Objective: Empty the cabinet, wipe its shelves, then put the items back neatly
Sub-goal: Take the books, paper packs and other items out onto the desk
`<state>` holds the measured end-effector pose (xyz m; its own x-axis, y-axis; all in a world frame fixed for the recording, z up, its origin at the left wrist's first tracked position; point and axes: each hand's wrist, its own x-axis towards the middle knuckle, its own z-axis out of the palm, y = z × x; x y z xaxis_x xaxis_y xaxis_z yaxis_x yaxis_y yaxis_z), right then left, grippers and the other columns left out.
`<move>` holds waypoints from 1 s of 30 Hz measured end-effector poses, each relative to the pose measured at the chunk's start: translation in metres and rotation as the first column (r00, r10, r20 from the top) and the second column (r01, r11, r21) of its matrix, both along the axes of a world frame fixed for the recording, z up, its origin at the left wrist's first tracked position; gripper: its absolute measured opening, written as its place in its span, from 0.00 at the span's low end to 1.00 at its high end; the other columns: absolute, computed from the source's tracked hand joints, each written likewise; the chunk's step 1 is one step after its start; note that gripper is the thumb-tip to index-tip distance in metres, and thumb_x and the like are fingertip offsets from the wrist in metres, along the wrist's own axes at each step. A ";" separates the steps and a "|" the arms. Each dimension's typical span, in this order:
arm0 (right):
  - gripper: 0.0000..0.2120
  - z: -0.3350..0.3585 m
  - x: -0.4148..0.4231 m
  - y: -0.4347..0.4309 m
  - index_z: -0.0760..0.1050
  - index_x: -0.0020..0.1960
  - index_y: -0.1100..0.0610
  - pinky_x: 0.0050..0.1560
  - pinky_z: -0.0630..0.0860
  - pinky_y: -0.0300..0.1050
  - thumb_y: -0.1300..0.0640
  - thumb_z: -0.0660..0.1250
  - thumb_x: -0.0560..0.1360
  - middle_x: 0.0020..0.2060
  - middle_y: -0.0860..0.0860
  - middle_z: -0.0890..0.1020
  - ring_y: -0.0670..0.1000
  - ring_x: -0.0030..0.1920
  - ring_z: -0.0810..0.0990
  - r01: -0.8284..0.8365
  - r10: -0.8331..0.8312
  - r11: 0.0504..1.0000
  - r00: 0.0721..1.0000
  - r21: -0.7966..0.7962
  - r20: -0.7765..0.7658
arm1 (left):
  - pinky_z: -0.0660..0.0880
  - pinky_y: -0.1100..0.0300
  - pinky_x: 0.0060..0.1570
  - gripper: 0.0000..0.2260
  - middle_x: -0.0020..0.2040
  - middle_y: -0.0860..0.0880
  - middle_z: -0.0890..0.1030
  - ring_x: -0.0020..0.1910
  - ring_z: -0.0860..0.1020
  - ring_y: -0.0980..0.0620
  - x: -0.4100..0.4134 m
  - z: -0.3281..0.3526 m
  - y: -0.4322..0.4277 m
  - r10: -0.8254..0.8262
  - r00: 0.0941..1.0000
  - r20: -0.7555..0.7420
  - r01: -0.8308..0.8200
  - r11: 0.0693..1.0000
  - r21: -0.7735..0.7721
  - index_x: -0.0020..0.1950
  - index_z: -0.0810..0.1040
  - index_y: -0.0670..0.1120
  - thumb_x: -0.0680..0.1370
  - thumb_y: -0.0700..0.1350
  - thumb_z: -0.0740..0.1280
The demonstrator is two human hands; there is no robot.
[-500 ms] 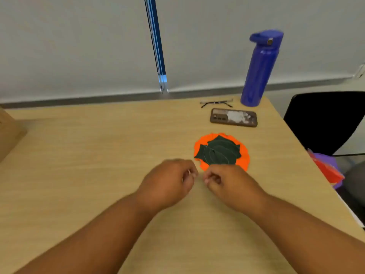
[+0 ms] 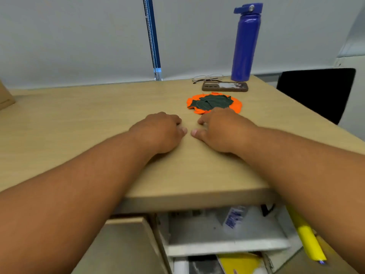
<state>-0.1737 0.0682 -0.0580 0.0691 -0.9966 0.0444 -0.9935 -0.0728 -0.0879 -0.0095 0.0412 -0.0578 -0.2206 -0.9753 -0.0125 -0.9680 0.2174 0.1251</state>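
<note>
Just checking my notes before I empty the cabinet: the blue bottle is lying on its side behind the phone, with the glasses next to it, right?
Not quite. The head view shows the blue bottle standing upright, not lying on its side. It is behind the phone, with the glasses next to it.

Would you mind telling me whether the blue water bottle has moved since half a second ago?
No. The blue water bottle stands behind the right end of the phone, beside the glasses, as before; only the camera shifted.
</note>
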 end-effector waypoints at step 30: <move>0.22 -0.258 -0.117 0.168 0.69 0.74 0.55 0.66 0.70 0.47 0.47 0.59 0.83 0.70 0.53 0.71 0.55 0.68 0.72 0.323 -0.286 0.946 0.870 -0.025 0.402 | 0.74 0.58 0.42 0.19 0.53 0.43 0.81 0.46 0.79 0.46 -0.130 -0.212 0.141 0.062 0.761 -0.646 -0.038 0.998 0.052 0.60 0.76 0.44 0.79 0.57 0.67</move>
<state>-0.2904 0.2360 -0.3156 -0.2782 -0.9559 0.0937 -0.8549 0.2020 -0.4778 -0.1393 0.1821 -0.2693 -0.1388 -0.9869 0.0826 -0.6640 0.1546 0.7316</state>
